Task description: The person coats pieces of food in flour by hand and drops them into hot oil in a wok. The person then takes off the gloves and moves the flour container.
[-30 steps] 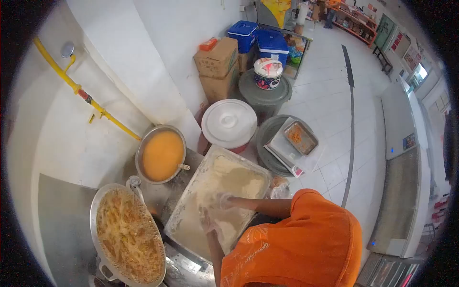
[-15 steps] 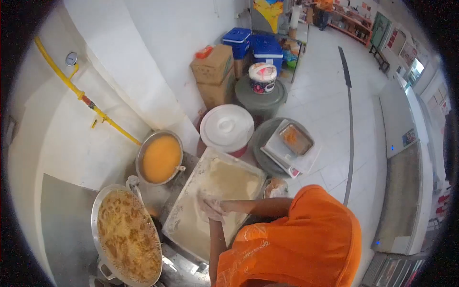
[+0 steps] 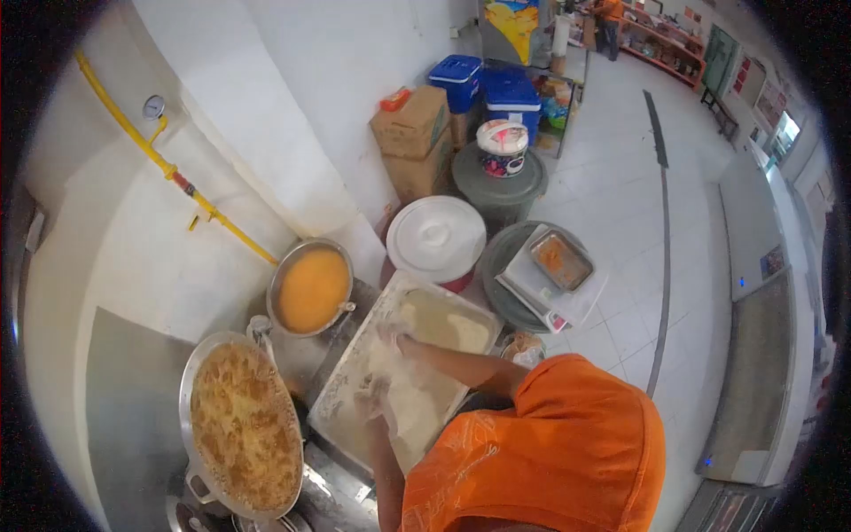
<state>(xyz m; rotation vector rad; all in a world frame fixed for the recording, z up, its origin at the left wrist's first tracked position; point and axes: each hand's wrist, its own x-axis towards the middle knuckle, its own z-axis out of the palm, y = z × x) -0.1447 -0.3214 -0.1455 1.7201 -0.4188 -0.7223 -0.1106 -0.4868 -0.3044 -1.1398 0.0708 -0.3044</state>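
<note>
Both of my hands are over a wide, shallow metal tray point(image 3: 337, 363) spread with pale, flour-like powder. My left hand point(image 3: 372, 395), dusted white, is low over the near-left part of the powder. Farther up, toward the tray's upper-left side, is my right hand point(image 3: 391, 335), also whitened. Motion smears the fingers of both, and I cannot make out anything held in them. Left of the tray, a large two-handled pan point(image 3: 184, 390) holds bubbling oil with brown pieces frying. Behind it stands a metal bowl point(image 3: 277, 310) of orange liquid.
A white-lidded tub point(image 3: 436, 238) stands behind the tray. At right, a grey bin point(image 3: 498, 257) carries a small metal tray point(image 3: 562, 261) with orange crumbs. A yellow gas pipe point(image 3: 133, 133) runs along the wall. Another person point(image 3: 609, 22) stands at the far end.
My hands, together over the tray before, have separated: the right is farther up and the left nearer my body. The whole view has shifted slightly.
</note>
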